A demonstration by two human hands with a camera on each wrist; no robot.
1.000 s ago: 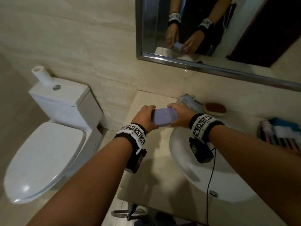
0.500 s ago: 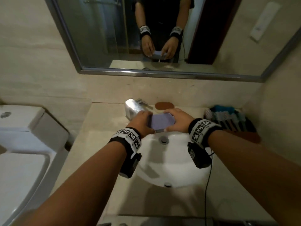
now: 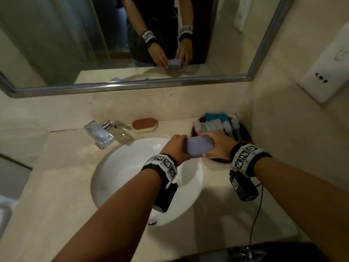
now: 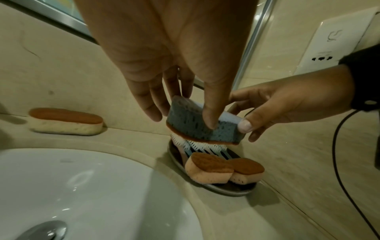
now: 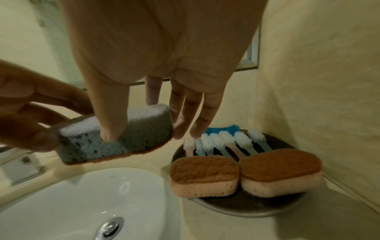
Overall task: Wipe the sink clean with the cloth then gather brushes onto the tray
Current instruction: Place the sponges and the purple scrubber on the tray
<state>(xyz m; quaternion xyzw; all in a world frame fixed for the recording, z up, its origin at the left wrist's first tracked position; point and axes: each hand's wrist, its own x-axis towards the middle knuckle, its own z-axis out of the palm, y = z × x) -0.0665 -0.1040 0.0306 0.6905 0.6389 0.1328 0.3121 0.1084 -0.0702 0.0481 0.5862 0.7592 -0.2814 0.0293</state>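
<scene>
- Since the earlier head pictures, both hands have carried the grey-blue rectangular sponge with a white top and brown scouring underside (image 4: 202, 125) from above the basin's back, by the tap, across to the right, so it now hangs over the near-left edge of the dark round tray (image 5: 242, 209).
- Left hand (image 3: 177, 148) holds the sponge's left end, thumb on the near side face and fingers behind; right hand (image 3: 219, 146) pinches the right end, thumb pressed on the same face. Neither palm is closed round it.
- The sponge's long axis runs left to right between the two hands, tilted with the left end higher in the left wrist view; it touches nothing below.
- Directly under and just beyond it lie the white-bristled toothbrushes with pink and blue handles (image 5: 224, 142), side by side, handles pointing toward the person. Two peach oval sponges with brown tops (image 5: 244, 175) fill the tray's near half.
- The right hand is the nearer to the tray; a short drop forward and right would, I judge, land the sponge on the brushes, as little bare tray shows.
- The white oval sink (image 3: 120, 167) lies to the left of the tray; another peach sponge with a brown top (image 3: 145, 125) rests on the beige counter (image 3: 62, 186) by the back wall, outside the tray.
</scene>
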